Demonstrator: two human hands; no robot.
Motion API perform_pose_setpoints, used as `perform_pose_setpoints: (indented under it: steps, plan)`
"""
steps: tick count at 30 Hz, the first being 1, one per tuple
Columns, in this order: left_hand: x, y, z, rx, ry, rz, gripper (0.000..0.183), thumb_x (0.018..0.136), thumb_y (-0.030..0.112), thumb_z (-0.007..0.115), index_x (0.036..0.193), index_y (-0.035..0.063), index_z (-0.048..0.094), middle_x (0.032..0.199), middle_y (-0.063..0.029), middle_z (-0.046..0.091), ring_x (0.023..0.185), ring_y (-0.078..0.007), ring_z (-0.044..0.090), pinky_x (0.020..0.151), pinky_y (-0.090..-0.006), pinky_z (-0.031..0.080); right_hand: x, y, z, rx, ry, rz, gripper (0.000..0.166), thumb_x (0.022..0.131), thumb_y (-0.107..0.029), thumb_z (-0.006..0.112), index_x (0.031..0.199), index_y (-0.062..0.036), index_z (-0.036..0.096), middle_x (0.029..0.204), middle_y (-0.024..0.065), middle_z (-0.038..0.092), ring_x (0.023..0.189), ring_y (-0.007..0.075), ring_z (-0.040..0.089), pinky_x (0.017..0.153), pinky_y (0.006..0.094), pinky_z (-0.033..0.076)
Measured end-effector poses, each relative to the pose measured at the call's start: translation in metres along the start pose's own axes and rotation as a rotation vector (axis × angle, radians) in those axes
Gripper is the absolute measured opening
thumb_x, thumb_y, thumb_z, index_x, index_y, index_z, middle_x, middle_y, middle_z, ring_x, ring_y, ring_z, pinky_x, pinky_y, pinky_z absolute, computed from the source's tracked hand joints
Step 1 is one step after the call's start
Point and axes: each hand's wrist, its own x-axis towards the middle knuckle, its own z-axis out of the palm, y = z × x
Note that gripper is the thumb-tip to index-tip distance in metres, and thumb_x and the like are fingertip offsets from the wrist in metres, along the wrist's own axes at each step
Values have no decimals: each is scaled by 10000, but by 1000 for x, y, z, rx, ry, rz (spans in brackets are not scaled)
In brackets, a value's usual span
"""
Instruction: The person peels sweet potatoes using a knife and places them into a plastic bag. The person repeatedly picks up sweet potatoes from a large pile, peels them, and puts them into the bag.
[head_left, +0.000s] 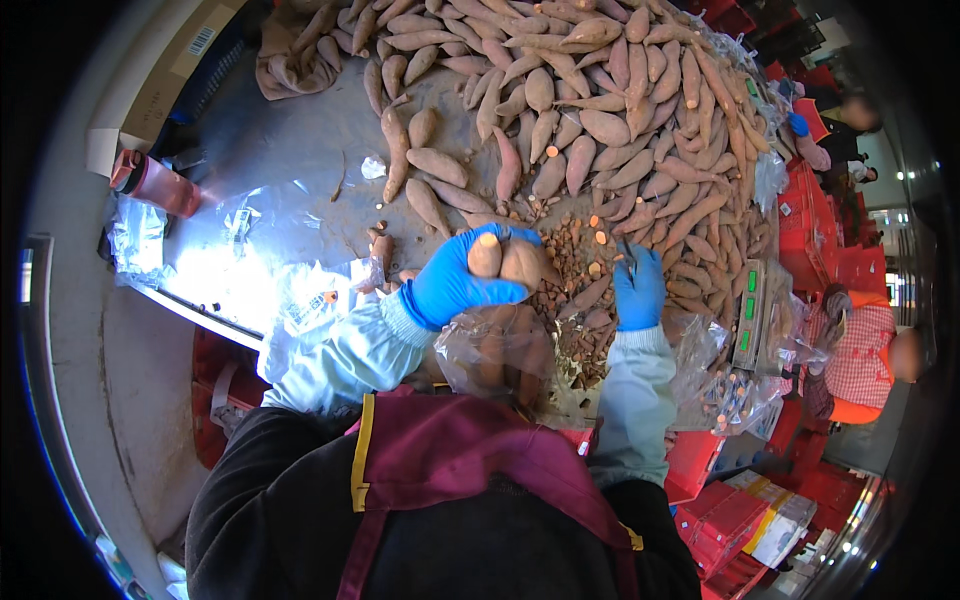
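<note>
My left hand (459, 271), in a blue glove, grips sweet potatoes (517, 264); a trimmed orange end faces up between thumb and fingers. To its right my right hand (639, 291), also gloved in blue, is closed on a small dark tool (628, 253), perhaps a knife; its blade is hard to make out. Between and beyond the hands lie cut-off sweet potato ends (574, 251) and orange slices. A large heap of sweet potatoes (604, 127) covers the far side of the metal table (300, 150). Under my left hand, a clear plastic bag (491, 345) partly covers more sweet potatoes.
A pink bottle (161, 186) and clear plastic bags (139, 236) lie at the left. A burlap sack (296, 75) is at the back left. A scale (750, 315) with green displays stands at the right, near red crates (720, 517) and a co-worker in a checked apron (859, 341).
</note>
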Motion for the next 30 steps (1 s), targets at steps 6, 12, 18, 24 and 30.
perform_pose_setpoints:
  steps: [6,12,18,24,30]
  plan:
    - [-17,21,11,644,134,122,545,629,187,755,1116,54,552,955,-101,586,855,-241,580,762,-326,441,-42,-54,15,42,-205,-240,162,801,17,500,952,-17,548,845,92,593,703,183,589,598,302,462]
    - [-23,27,13,1090,199,289,546,640,316,704,1113,99,540,828,-105,542,720,-298,565,618,-376,445,-37,-105,12,-293,-174,-379,188,703,-89,555,889,-63,548,762,121,577,587,305,568,503,378,459]
    - [-24,27,13,1220,180,268,534,606,287,736,1059,68,557,813,-104,541,716,-301,556,641,-355,447,-40,-90,23,-364,-192,-335,167,703,-100,568,867,-75,549,703,133,576,585,325,569,509,392,464]
    - [-32,28,-2,778,71,151,504,635,250,754,1048,45,551,876,-89,588,757,-219,594,687,-338,470,-23,-15,16,-134,-232,256,132,829,-100,491,927,-44,559,757,101,614,627,224,595,567,335,478]
    - [-39,37,-46,-168,246,-119,544,685,223,683,1128,-38,508,1063,-173,568,987,-280,557,864,-367,448,-104,52,-23,682,-167,313,187,864,-104,509,1008,14,502,1070,112,524,912,158,524,737,275,443]
